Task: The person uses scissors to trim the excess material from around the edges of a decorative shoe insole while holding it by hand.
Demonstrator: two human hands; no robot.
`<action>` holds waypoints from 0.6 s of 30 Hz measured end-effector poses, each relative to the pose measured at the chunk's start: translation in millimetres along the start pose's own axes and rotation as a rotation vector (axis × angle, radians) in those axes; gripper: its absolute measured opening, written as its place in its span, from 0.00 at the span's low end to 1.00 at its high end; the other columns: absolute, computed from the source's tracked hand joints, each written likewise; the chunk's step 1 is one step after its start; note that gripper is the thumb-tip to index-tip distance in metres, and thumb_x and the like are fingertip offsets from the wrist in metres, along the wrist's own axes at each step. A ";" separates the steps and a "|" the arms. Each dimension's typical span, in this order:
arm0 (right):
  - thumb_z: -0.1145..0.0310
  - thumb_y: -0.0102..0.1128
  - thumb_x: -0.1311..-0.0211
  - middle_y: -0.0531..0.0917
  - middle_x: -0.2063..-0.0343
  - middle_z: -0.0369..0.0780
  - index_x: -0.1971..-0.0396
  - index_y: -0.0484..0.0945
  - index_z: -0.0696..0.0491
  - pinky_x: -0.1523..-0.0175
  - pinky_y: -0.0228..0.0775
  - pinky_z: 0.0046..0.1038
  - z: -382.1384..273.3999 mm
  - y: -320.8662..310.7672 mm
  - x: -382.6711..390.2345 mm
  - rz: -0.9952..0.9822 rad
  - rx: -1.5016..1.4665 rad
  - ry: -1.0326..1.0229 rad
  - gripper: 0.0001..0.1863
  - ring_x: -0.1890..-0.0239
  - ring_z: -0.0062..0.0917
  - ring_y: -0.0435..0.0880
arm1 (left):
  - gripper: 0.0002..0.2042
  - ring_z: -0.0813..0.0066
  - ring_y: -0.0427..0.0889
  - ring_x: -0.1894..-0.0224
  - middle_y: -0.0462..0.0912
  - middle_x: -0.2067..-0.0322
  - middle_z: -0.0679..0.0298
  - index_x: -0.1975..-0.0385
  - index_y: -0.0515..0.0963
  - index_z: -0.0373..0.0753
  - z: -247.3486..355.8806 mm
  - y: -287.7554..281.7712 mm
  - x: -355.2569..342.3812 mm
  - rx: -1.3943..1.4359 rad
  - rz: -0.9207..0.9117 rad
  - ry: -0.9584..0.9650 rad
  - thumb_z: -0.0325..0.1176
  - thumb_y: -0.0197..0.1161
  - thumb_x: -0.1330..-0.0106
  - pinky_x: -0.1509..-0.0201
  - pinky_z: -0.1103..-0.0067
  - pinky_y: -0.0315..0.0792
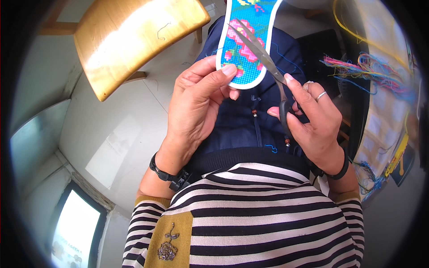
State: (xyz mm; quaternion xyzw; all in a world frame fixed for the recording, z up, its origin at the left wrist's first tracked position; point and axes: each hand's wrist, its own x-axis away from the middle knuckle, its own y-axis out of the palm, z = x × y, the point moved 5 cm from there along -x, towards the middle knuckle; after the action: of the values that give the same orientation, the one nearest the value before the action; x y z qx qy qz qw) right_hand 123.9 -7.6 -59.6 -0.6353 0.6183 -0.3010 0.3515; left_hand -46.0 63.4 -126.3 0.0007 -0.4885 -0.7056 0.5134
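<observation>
My left hand [196, 96] is closed on the rounded end of an embroidered insole [233, 56], thumb on top and fingers beneath. The insole is blue with pink, red and green flower stitching and a white edging; its far end runs out of view. My right hand [318, 120] grips a pair of scissors [263, 58] by its black handles. Its long metal blades lie slantwise over the insole, tips pointing to the far left and nearly together. Whether they touch the stitching I cannot tell. A thin blue thread [288, 59] trails beside the insole's right edge.
On the left stands a pale wooden chair [134, 44] with a bit of dark thread on its seat. To the right, a bundle of coloured threads [362, 69] and a yellow strand [342, 22] lie by a pale patterned cloth [373, 118]. A blue thread scrap [271, 147] rests on my lap.
</observation>
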 end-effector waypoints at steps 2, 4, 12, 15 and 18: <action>0.80 0.72 0.64 0.70 0.72 0.43 0.51 0.76 0.61 0.72 0.66 0.24 -4.0 -3.1 -3.5 -0.008 -0.011 -0.055 0.32 0.75 0.28 0.71 | 0.08 0.81 0.76 0.72 0.82 0.67 0.62 0.61 0.78 0.30 3.3 -0.9 0.1 -0.021 0.030 0.036 0.25 0.61 0.38 0.68 0.84 0.72; 0.77 0.71 0.64 0.71 0.70 0.43 0.51 0.76 0.59 0.70 0.68 0.26 -3.8 -8.0 -2.1 -0.014 0.085 -0.098 0.31 0.73 0.29 0.74 | 0.09 0.82 0.76 0.73 0.82 0.68 0.62 0.61 0.79 0.30 10.3 -2.5 -0.1 -0.105 0.027 0.122 0.26 0.62 0.38 0.69 0.85 0.71; 0.74 0.70 0.63 0.71 0.67 0.45 0.51 0.76 0.60 0.64 0.72 0.30 -4.7 -14.6 0.6 -0.056 0.239 -0.205 0.31 0.67 0.34 0.77 | 0.11 0.79 0.80 0.69 0.83 0.66 0.59 0.57 0.77 0.30 14.6 -3.9 0.8 -0.183 0.042 0.177 0.25 0.62 0.39 0.68 0.84 0.73; 0.74 0.70 0.64 0.71 0.68 0.45 0.51 0.77 0.60 0.64 0.72 0.30 -7.9 -17.0 -1.0 -0.057 0.258 -0.231 0.31 0.67 0.35 0.77 | 0.12 0.79 0.80 0.70 0.83 0.66 0.59 0.57 0.77 0.29 15.5 -2.1 0.9 -0.208 0.036 0.197 0.25 0.62 0.39 0.67 0.84 0.74; 0.75 0.70 0.65 0.71 0.68 0.45 0.52 0.77 0.61 0.65 0.72 0.30 -9.5 -16.8 -2.1 -0.051 0.279 -0.254 0.31 0.68 0.35 0.77 | 0.12 0.80 0.79 0.70 0.83 0.66 0.59 0.56 0.77 0.30 16.2 -1.8 1.0 -0.226 0.033 0.206 0.25 0.62 0.39 0.67 0.84 0.74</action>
State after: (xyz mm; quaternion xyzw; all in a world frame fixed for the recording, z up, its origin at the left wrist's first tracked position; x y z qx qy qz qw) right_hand 125.7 -6.4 -40.3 -0.6285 0.5050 -0.3101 0.5038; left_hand -55.9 73.8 -118.6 0.0072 -0.3505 -0.7438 0.5691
